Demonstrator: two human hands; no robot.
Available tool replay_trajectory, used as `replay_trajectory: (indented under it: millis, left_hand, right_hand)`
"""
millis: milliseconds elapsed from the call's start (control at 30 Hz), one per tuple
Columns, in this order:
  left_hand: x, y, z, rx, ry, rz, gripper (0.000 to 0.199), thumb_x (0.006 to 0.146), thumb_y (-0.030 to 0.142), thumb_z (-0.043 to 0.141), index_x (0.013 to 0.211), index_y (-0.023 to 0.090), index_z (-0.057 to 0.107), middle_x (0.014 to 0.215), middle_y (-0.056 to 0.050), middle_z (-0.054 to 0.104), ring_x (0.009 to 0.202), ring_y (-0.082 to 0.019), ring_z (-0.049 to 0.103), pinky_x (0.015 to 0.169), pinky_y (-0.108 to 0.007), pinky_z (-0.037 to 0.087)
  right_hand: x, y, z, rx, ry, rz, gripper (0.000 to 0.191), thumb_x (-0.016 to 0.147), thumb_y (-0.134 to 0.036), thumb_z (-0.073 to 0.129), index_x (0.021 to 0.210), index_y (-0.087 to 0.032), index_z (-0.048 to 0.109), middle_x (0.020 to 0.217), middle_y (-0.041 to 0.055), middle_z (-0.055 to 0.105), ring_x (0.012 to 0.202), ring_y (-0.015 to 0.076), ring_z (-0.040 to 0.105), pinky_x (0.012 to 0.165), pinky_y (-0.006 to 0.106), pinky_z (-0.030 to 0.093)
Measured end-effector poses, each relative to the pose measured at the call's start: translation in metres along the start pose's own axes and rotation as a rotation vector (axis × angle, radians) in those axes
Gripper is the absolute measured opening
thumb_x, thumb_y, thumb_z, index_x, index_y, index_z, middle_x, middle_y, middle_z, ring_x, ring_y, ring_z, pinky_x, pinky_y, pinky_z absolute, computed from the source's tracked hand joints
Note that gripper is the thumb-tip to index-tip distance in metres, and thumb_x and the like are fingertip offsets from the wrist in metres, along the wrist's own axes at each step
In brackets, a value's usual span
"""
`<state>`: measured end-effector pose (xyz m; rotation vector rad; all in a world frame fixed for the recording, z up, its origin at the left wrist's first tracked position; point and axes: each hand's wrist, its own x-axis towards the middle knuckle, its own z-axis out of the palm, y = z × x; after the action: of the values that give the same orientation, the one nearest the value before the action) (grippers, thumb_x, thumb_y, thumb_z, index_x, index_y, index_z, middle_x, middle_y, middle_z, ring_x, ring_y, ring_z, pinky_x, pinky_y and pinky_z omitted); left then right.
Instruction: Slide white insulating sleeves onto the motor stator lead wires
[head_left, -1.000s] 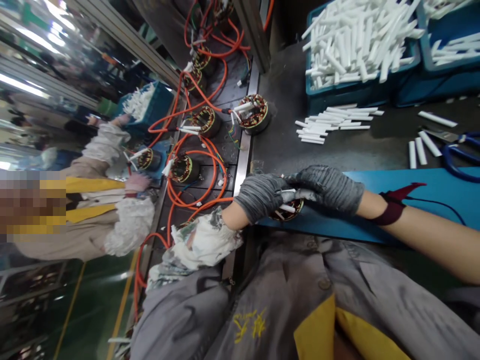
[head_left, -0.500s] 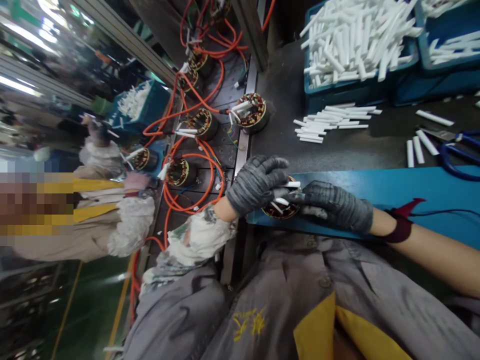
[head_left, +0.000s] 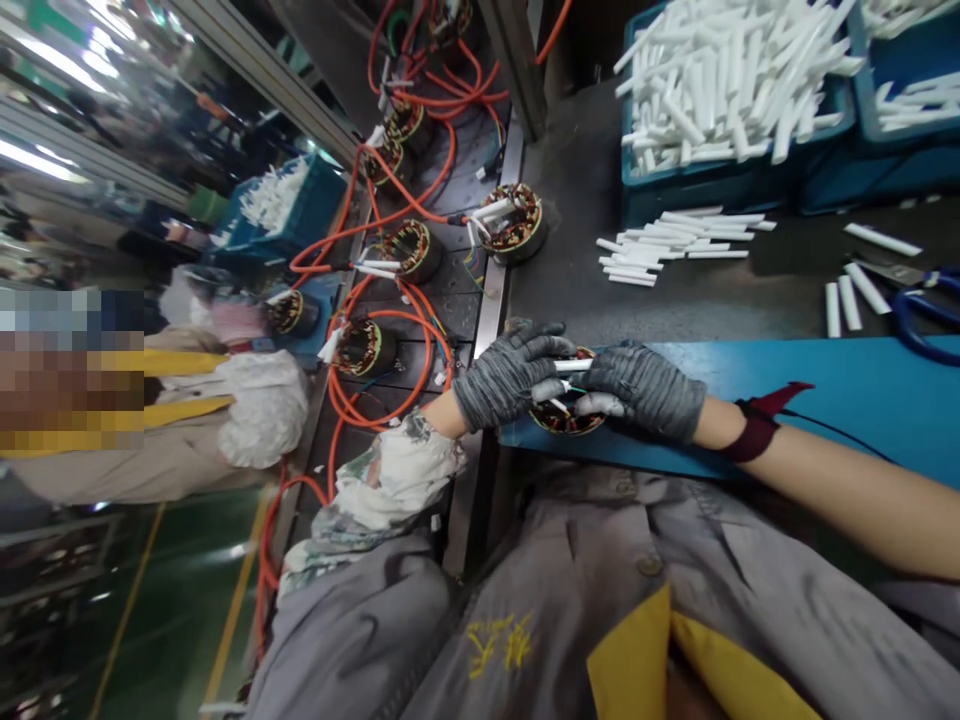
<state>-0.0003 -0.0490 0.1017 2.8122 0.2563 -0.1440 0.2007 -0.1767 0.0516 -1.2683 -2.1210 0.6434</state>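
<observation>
On the near left end of the blue mat, a round motor stator (head_left: 568, 420) with copper windings sits under my two gloved hands. My left hand (head_left: 514, 375) reaches over its left side, thumb and fingers closed at a white sleeve tube (head_left: 573, 366). From the right, my right hand (head_left: 645, 390) curls over the stator, its thumb and fingers pinched at a thin green wire (head_left: 578, 390). The wire runs between both hands. Another short white tube (head_left: 559, 405) lies across the windings. My fingers partly hide the stator's back and sides.
Blue bins heaped with white tubes (head_left: 739, 85) stand at the back right. Loose tubes (head_left: 679, 245) and blue-handled scissors (head_left: 926, 315) lie before them. Leftward are several stators (head_left: 514, 225) with orange cables (head_left: 427, 345). A co-worker's sleeve (head_left: 266, 410) is beyond.
My right hand has moved left, closer to my left hand, and the green wire now shows between them. The view has shifted slightly. The co-worker's arm at the left has moved.
</observation>
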Motion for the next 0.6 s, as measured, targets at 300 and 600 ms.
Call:
replay_trajectory:
  millis: [300,600]
  left_hand:
    - [0.001,-0.005,0.011,-0.175,0.041,0.076,0.032,0.102,0.031,0.055,0.125,0.018,0.073,0.138,-0.013,0.067,0.137,-0.023,0.057,0.123,-0.042,0.043]
    - [0.028,0.037,-0.016,0.145,-0.223,-0.026,0.051,0.099,0.041,0.063,0.143,0.016,0.061,0.155,-0.018,0.053,0.147,-0.035,0.047,0.12,-0.056,0.04]
  right_hand:
    - [-0.001,0.018,-0.005,0.153,-0.096,0.035,0.047,0.103,-0.054,0.048,0.103,-0.02,0.08,0.09,0.0088,0.078,0.078,0.0211,0.068,0.071,0.031,0.045]
    - [-0.021,0.001,-0.007,0.237,0.134,0.358,0.048,0.091,-0.063,0.065,0.11,-0.019,0.074,0.098,0.0101,0.078,0.084,0.0257,0.071,0.074,0.036,0.052]
